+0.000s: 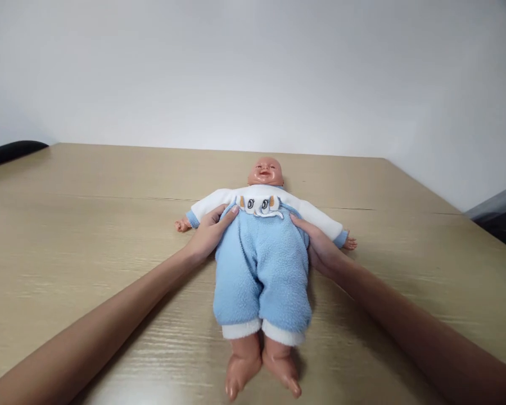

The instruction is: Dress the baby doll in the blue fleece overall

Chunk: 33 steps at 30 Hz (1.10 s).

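Observation:
A baby doll (257,253) lies on its back on the table, head away from me and bare feet toward me. It wears fuzzy light-blue overalls with white cuffs over a white long-sleeved top, and an embroidered animal face with eyes and a trunk sits on the chest. My left hand (213,228) grips the doll's side at the waist, thumb on the front. On the opposite side my right hand (316,242) holds it the same way. The fingers of both hands are partly hidden behind the doll's body. Its arms stretch out to either side.
The light wooden table (109,225) has a seam running across it behind the doll's shoulders. A pale wall (253,73) rises behind. Dark objects stand at the table's left edge (14,151) and right edge (501,219).

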{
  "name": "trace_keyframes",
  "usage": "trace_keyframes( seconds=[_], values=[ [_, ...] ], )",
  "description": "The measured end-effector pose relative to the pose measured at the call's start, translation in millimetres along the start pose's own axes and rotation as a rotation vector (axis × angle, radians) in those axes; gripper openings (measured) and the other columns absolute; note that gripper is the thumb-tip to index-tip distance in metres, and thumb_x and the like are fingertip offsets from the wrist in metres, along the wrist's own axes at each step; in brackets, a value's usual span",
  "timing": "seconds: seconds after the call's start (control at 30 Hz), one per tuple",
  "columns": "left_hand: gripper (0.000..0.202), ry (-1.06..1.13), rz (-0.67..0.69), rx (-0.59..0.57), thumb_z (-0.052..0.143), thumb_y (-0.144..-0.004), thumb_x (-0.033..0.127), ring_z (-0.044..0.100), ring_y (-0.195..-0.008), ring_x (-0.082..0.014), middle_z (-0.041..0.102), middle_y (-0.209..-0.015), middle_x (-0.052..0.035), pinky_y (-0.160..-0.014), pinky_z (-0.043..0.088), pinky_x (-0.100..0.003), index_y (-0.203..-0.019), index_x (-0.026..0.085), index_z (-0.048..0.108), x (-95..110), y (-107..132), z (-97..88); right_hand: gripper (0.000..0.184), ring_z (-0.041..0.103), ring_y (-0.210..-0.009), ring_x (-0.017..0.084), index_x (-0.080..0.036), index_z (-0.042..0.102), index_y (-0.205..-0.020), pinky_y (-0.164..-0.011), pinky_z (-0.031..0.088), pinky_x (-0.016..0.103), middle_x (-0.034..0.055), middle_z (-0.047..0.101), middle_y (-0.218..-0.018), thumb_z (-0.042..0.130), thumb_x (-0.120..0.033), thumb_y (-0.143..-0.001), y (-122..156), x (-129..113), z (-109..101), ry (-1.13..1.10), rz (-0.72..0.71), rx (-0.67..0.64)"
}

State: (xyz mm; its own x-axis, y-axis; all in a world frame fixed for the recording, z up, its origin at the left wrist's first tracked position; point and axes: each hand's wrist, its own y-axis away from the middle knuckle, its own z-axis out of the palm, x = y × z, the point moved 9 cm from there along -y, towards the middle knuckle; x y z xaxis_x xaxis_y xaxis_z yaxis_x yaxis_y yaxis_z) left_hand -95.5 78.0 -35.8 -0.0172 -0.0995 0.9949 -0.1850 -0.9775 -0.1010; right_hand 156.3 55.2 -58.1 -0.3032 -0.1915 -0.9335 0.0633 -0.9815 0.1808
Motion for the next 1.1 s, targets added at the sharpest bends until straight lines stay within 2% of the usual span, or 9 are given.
trace_keyframes(
  seconds=[0.1, 0.27, 0.47, 0.6, 0.67, 0.8, 0.9, 1.0, 1.1],
  values=[
    [0.044, 0.117, -0.045, -0.044, 0.077, -0.097, 0.064, 0.057, -0.084, -0.0186, 0.066, -0.093, -0.0015, -0.078, 0.047, -0.029, -0.103, 0.02, 0.072, -3, -3, 6.2, 0.034, 0.075, -0.125, 0.031, -0.03, 0.081, -0.121, -0.118, 0.055, 0.047, 0.0016, 0.086, -0.118, 0.086, -0.047, -0.092, 7, 3, 7, -0.141, 0.084, 0.012],
    [0.046, 0.269, -0.086, -0.106, 0.079, -0.097, 0.06, 0.064, -0.097, -0.0222, 0.072, -0.11, -0.0056, -0.089, 0.051, -0.032, -0.121, 0.021, 0.074, -7, 1, 13.3, 0.037, 0.072, -0.132, 0.031, -0.032, 0.08, -0.124, -0.123, 0.052, 0.048, -0.0001, 0.085, -0.122, 0.086, -0.048, -0.092, 10, -3, 8, -0.138, 0.038, 0.03],
    [0.037, -0.13, 0.009, -0.182, 0.071, -0.103, 0.057, 0.053, -0.089, -0.0189, 0.06, -0.097, -0.0008, -0.079, 0.041, -0.029, -0.105, 0.02, 0.068, 0, 5, -13.8, 0.038, 0.063, -0.139, 0.031, -0.029, 0.078, -0.122, -0.133, 0.035, 0.046, 0.0018, 0.079, -0.134, 0.075, -0.059, -0.099, 8, -23, 0, 0.327, -0.161, -0.151],
    [0.029, -0.264, 0.073, -0.413, 0.067, -0.106, 0.049, 0.056, -0.103, -0.0227, 0.06, -0.105, -0.0035, -0.094, 0.044, -0.033, -0.106, 0.02, 0.066, 6, 13, -22.6, 0.024, 0.063, -0.119, 0.034, -0.026, 0.071, -0.106, -0.121, 0.045, 0.054, 0.0055, 0.075, -0.114, 0.063, -0.049, -0.105, 22, -37, -20, 0.819, -0.337, -0.188],
    [0.03, -0.225, 0.055, -0.485, 0.071, -0.103, 0.047, 0.059, -0.111, -0.026, 0.063, -0.115, -0.0067, -0.1, 0.046, -0.037, -0.117, 0.021, 0.066, 5, 18, -22.9, 0.016, 0.063, -0.117, 0.035, -0.026, 0.069, -0.108, -0.12, 0.045, 0.056, 0.0062, 0.072, -0.115, 0.063, -0.039, -0.103, 29, -36, -26, 0.913, -0.368, -0.252],
    [0.037, -0.193, 0.028, -0.5, 0.079, -0.097, 0.044, 0.064, -0.114, -0.0283, 0.066, -0.124, -0.0106, -0.101, 0.05, -0.039, -0.125, 0.022, 0.068, 0, 22, -20.3, 0.047, 0.059, -0.136, 0.04, -0.027, 0.07, -0.135, -0.132, 0.033, 0.059, 0.0089, 0.069, -0.141, 0.083, -0.033, -0.09, 38, -31, -27, 0.896, -0.343, -0.422],
    [0.034, -0.171, 0.021, -0.483, 0.081, -0.096, 0.043, 0.066, -0.111, -0.0276, 0.068, -0.119, -0.01, -0.099, 0.051, -0.037, -0.121, 0.023, 0.07, 0, 22, -18.3, 0.069, 0.055, -0.143, 0.044, -0.028, 0.07, -0.144, -0.135, 0.026, 0.063, 0.0099, 0.067, -0.152, 0.095, -0.029, -0.08, 39, -33, -24, 0.812, -0.318, -0.445],
    [0.027, -0.132, 0.056, -0.464, 0.081, -0.096, 0.044, 0.066, -0.113, -0.0289, 0.069, -0.115, -0.0101, -0.102, 0.05, -0.038, -0.11, 0.022, 0.074, 6, 22, -17.1, 0.064, 0.054, -0.146, 0.044, -0.028, 0.076, -0.138, -0.137, 0.025, 0.06, 0.0091, 0.071, -0.149, 0.096, -0.029, -0.077, 38, -32, -23, 0.655, -0.254, -0.363],
    [0.025, -0.09, 0.058, -0.442, 0.081, -0.094, 0.044, 0.066, -0.116, -0.0309, 0.072, -0.113, -0.0109, -0.108, 0.048, -0.041, -0.101, 0.021, 0.078, 6, 25, -13.7, 0.049, 0.053, -0.152, 0.039, -0.032, 0.076, -0.134, -0.134, 0.035, 0.052, 0.0053, 0.074, -0.147, 0.087, -0.033, -0.086, 43, -22, -18, 0.446, -0.181, -0.246]
  ],
)
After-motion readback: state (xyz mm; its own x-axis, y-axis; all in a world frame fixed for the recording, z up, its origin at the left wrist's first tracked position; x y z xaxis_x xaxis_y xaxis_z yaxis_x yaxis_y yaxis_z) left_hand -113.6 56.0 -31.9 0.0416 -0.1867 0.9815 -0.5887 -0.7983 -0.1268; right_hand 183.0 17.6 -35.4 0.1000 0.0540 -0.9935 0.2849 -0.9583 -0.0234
